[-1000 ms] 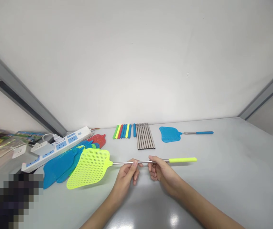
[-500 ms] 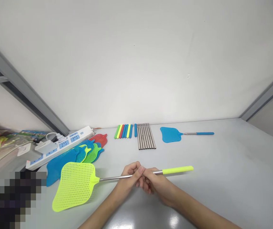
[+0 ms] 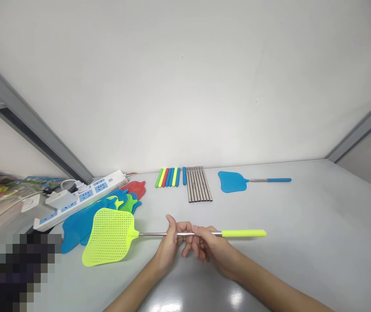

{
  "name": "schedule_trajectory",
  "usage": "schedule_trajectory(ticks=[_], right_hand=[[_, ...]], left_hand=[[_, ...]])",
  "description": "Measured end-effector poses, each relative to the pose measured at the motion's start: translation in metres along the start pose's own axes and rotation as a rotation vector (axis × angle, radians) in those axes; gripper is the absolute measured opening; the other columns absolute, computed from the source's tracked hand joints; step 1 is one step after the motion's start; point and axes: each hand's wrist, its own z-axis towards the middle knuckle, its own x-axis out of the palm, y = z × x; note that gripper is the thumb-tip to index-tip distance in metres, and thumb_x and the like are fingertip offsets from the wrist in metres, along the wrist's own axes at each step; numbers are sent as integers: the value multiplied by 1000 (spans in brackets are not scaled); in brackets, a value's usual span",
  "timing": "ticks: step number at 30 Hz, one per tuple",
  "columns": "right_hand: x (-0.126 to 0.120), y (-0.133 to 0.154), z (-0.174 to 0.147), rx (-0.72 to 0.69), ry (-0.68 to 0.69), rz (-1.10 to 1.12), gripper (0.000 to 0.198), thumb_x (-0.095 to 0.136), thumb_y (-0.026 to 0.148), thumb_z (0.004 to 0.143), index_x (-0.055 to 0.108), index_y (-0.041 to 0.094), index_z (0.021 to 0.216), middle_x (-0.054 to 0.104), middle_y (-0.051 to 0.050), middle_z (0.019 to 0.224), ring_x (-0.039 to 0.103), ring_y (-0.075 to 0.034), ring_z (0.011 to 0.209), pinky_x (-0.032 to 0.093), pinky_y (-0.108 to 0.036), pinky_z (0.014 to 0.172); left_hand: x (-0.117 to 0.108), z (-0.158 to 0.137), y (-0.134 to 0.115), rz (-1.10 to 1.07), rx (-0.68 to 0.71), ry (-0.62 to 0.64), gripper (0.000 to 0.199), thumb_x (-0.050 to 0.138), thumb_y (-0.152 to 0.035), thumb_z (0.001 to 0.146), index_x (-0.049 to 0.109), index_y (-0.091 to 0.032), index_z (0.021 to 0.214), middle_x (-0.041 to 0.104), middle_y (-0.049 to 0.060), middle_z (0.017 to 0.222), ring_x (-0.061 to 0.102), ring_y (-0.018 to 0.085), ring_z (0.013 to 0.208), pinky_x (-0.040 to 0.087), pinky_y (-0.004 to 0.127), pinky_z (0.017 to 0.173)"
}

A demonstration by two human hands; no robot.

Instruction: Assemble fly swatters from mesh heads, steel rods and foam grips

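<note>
A yellow fly swatter (image 3: 109, 236) with a metal rod and a yellow grip lies level across both hands, above the table. My right hand (image 3: 216, 245) is closed on the rod just left of the grip, thumb on top. Nearer the mesh head, the rod crosses the palm of my left hand (image 3: 170, 247). Its thumb is raised, and the fingers curl loosely around the rod. The fingertips of both hands are close together, partly hiding the rod.
Loose swatter heads (image 3: 81, 221) lie in a pile at left beside a power strip (image 3: 88, 195). Along the wall are coloured grips (image 3: 169, 177), several metal rods (image 3: 199, 184) and a blue fly swatter (image 3: 233, 181). Plastic bags (image 3: 0, 195) sit at far left.
The yellow swatter has turned level, its mesh head rising and shifting right. My left thumb has lifted off the rod, and my left hand has moved slightly left from my right.
</note>
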Motion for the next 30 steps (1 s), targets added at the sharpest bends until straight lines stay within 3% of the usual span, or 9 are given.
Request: schedule_trajectory(ticks=[5,11,15,30], right_hand=[[0,2,-1,-21,-28,54,41,37,34,77,46,14,42,41,0,40,33,-7,40,24,-22,44],[-3,7,2,0,-84,146,35,42,30,73,39,16,41,33,3,40,33,-7,38,23,-22,41],[-7,11,4,37,-81,186,34,42,28,72,33,16,42,27,5,40,28,-5,35,21,-22,40],[-22,25,2,151,-117,214,31,45,27,71,29,16,46,26,7,44,24,-3,34,14,-22,39]], left_hand=[[-3,1,2,-44,5,24,73,5,-67,72,52,-13,57,55,5,42,41,9,31,29,23,38],[-5,2,1,-55,-57,47,71,8,-66,73,51,-13,53,47,1,37,38,8,27,20,20,30],[-4,4,-3,-48,-101,47,71,9,-67,72,51,-13,52,44,0,33,37,7,25,22,19,28],[-7,5,-14,-17,-156,69,66,11,-61,77,51,-12,55,46,1,32,38,7,25,24,16,27]])
